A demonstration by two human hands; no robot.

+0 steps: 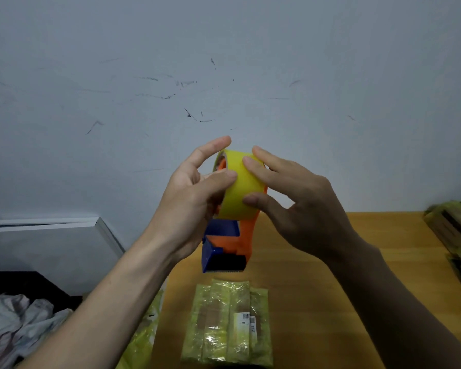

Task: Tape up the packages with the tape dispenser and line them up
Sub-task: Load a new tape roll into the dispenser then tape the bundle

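Pale grey wall (224,62), scuffed with dark marks, fills the upper half. Wooden table (330,275) below, far edge meeting the wall. Off its left edge: white panel (51,243) leaning at the wall, crumpled pale cloth (19,323) lower down.

Tape dispenser (232,243), orange frame with blue cutter end, held in the air above the table's middle, cutter pointing down. Yellow tape roll (240,187) sits at its top. Left hand (189,203) grips the dispenser, fingers curled around the roll's left side. Right hand (304,206): fingers spread, fingertips resting on the roll's face.

Taped package (228,323), yellowish wrap with a white label, lies near the table's front edge, below the dispenser.

More packages (455,235) at the right edge: blurred, cut off by the frame. Yellow bag (144,331) at the left edge is half hidden behind the left forearm.
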